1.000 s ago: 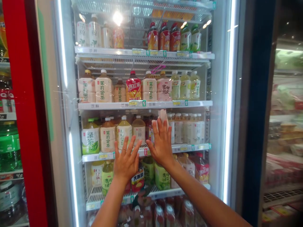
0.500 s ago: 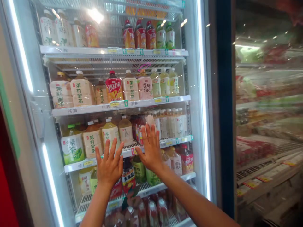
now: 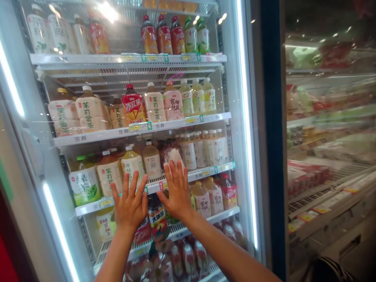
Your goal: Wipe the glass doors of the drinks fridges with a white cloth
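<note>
My left hand (image 3: 131, 205) is raised with its fingers spread, palm towards the glass door of a lit drinks fridge. Beside it, my right hand (image 3: 177, 194) is held the same way, fingers apart and pointing up. Neither hand holds anything. Both look to be against the glass, though exact contact is hard to see. Behind my left fingertips stands a pale tea bottle (image 3: 132, 161). A white-labelled tea bottle (image 3: 152, 163) shows between the hands. Below, a dark bottle with a black label (image 3: 158, 216) is seen between my wrists.
Shelves of bottles fill the fridge; a red-labelled iced tea bottle (image 3: 133, 105) stands on a middle shelf. A bright light strip (image 3: 248, 129) runs down the right side. Past a dark frame (image 3: 272, 137) is an open-looking chiller shelf (image 3: 317, 207) with packaged goods.
The view has shifted, so the fridge contents sit further left in the picture. Both hands stay raised and spread, slightly lower and left in view, and the right hand is lower against the shelves.
</note>
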Demonstrator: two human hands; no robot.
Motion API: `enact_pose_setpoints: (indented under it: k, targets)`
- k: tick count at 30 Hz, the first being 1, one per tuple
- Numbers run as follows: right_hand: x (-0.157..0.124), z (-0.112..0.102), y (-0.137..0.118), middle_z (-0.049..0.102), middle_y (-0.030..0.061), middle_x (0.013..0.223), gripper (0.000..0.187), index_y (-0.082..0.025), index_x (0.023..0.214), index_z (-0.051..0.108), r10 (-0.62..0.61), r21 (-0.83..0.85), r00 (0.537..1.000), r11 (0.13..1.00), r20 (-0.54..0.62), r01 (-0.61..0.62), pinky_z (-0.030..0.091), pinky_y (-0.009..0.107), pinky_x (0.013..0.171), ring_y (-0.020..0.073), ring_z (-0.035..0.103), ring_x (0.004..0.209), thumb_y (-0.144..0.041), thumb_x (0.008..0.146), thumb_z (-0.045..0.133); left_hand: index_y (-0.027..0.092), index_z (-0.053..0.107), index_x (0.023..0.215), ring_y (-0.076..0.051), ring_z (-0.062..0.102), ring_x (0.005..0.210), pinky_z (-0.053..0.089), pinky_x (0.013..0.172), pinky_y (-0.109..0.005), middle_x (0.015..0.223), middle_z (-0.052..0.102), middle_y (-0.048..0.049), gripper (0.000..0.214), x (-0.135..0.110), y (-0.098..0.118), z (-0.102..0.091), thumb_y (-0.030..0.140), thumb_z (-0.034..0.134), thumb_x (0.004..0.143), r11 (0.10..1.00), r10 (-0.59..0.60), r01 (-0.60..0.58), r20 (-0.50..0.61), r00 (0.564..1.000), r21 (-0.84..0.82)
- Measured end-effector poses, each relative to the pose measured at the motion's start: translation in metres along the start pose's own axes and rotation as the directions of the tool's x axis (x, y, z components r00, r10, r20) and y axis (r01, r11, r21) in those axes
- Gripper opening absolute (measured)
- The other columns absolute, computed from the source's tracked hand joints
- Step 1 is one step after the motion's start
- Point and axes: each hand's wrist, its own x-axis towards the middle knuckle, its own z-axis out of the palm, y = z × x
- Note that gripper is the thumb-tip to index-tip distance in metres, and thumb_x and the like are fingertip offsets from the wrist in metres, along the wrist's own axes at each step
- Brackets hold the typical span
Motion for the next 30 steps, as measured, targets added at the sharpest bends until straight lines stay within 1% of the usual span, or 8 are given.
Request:
enact_pose_setpoints:
  k: [3, 5, 11, 18, 20, 25, 27, 30]
  targets:
    - [-0.075, 0.015, -0.008, 0.009, 0.0095, 0.173, 0.084, -0.010, 0.164, 0.008, -0.122, -0.017, 0.989, 0.992, 0.081, 0.123, 0.005, 0.058, 0.128, 0.0348, 0.000, 0.159, -0.060, 0.102, 0.034, 0.031, 0.031, 0.157, -0.025, 0.016, 0.157, 0.000, 0.129, -0.060, 0.163, 0.034, -0.0049, 0.065, 0.001, 0.001, -0.001, 0.030, 0.055, 0.096, 1.000, 0.002, -0.002, -0.003, 1.000, 0.004]
    - [-0.089, 0.020, -0.010, 0.014, 0.0080, 0.172, 0.085, -0.010, 0.163, 0.011, -0.230, -0.017, 0.965, 0.972, 0.129, 0.234, 0.002, 0.056, 0.128, 0.0346, 0.002, 0.159, -0.063, 0.101, 0.034, 0.030, 0.032, 0.157, -0.025, 0.016, 0.158, 0.000, 0.129, -0.060, 0.162, 0.034, -0.0051, 0.065, 0.001, 0.001, -0.001, 0.030, 0.055, 0.096, 1.000, 0.003, -0.003, -0.001, 1.000, 0.009]
    - [0.017, 0.009, -0.018, 0.011, 0.0104, 0.172, 0.087, -0.012, 0.164, 0.001, -0.105, -0.004, 0.994, 0.994, 0.023, 0.105, 0.009, 0.060, 0.127, 0.0330, -0.002, 0.159, -0.065, 0.101, 0.030, 0.029, 0.033, 0.157, -0.026, 0.014, 0.158, 0.000, 0.129, -0.061, 0.163, 0.034, -0.0060, 0.063, 0.001, 0.001, 0.000, 0.031, 0.051, 0.097, 1.000, 0.015, -0.015, 0.001, 1.000, 0.003]
    - [-0.091, 0.028, -0.026, 0.018, 0.0108, 0.171, 0.086, -0.013, 0.164, 0.008, -0.110, 0.005, 0.989, 0.994, 0.099, 0.110, 0.015, 0.062, 0.126, 0.0357, 0.000, 0.159, -0.065, 0.100, 0.031, 0.030, 0.033, 0.156, -0.026, 0.016, 0.157, 0.001, 0.129, -0.061, 0.161, 0.037, -0.0056, 0.066, -0.001, 0.001, 0.000, 0.028, 0.057, 0.095, 1.000, 0.003, -0.004, 0.004, 1.000, 0.018]
    - [-0.076, 0.025, -0.024, 0.011, 0.0099, 0.172, 0.083, -0.017, 0.165, 0.010, -0.101, -0.001, 0.992, 0.995, 0.075, 0.101, 0.014, 0.065, 0.125, 0.0378, -0.001, 0.159, -0.065, 0.100, 0.033, 0.030, 0.032, 0.157, -0.026, 0.017, 0.157, 0.001, 0.129, -0.061, 0.162, 0.036, -0.0055, 0.067, -0.001, 0.001, 0.000, 0.028, 0.057, 0.095, 1.000, 0.002, -0.002, 0.008, 1.000, 0.014]
    - [0.042, 0.005, -0.019, -0.005, 0.0095, 0.173, 0.088, -0.022, 0.165, 0.000, -0.062, -0.028, 0.997, 0.998, -0.051, 0.061, 0.008, 0.067, 0.125, 0.0390, -0.005, 0.158, -0.063, 0.099, 0.042, 0.031, 0.031, 0.157, -0.026, 0.016, 0.157, 0.001, 0.129, -0.061, 0.162, 0.035, -0.0049, 0.066, -0.001, 0.001, 0.001, 0.030, 0.055, 0.095, 1.000, -0.002, 0.002, -0.005, 1.000, 0.006]
    - [0.040, 0.004, -0.016, -0.003, 0.0088, 0.173, 0.089, -0.021, 0.165, 0.001, -0.078, -0.027, 0.996, 0.997, -0.040, 0.077, 0.007, 0.066, 0.125, 0.0388, -0.004, 0.158, -0.064, 0.098, 0.042, 0.031, 0.031, 0.157, -0.025, 0.016, 0.157, 0.001, 0.129, -0.061, 0.162, 0.035, -0.0048, 0.065, -0.001, 0.001, 0.001, 0.031, 0.055, 0.096, 1.000, -0.005, 0.005, -0.002, 1.000, 0.006]
    - [-0.028, 0.014, -0.012, 0.002, 0.0103, 0.173, 0.086, -0.018, 0.165, 0.007, -0.075, -0.022, 0.997, 0.997, 0.015, 0.075, 0.008, 0.067, 0.125, 0.0402, -0.002, 0.158, -0.064, 0.099, 0.039, 0.031, 0.031, 0.157, -0.025, 0.015, 0.158, 0.000, 0.129, -0.061, 0.163, 0.035, -0.0047, 0.066, 0.000, 0.002, -0.001, 0.030, 0.055, 0.096, 1.000, -0.003, 0.003, 0.001, 1.000, 0.010]
